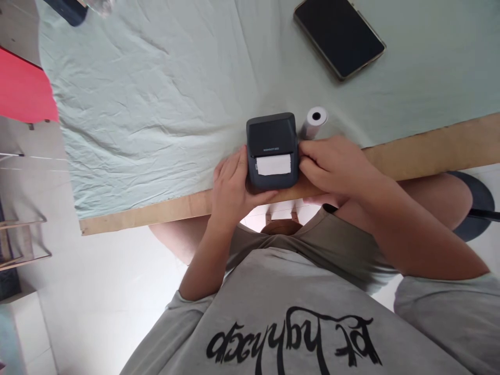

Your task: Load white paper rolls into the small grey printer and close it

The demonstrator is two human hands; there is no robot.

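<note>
A dark, compact receipt printer (272, 136) sits at the table's front edge, with a short strip of white paper (274, 165) showing from its slot. My left hand (231, 185) grips the printer's left side, its thumb stretched along the front below. On the other side, my right hand (335, 162) has curled fingers pressed against the printer's right flank; the fingertips are partly hidden. Just behind that hand stands a white paper roll (315, 121) with a dark core, close to the printer's right side.
Pale green cloth (164, 104) covers the table, wrinkled on the left, with a bare wooden edge (148, 213) along the front. A black tablet (339, 37) lies at the back right. A dark object (70, 11) lies at the far left corner, and a red panel (25, 86) is beyond.
</note>
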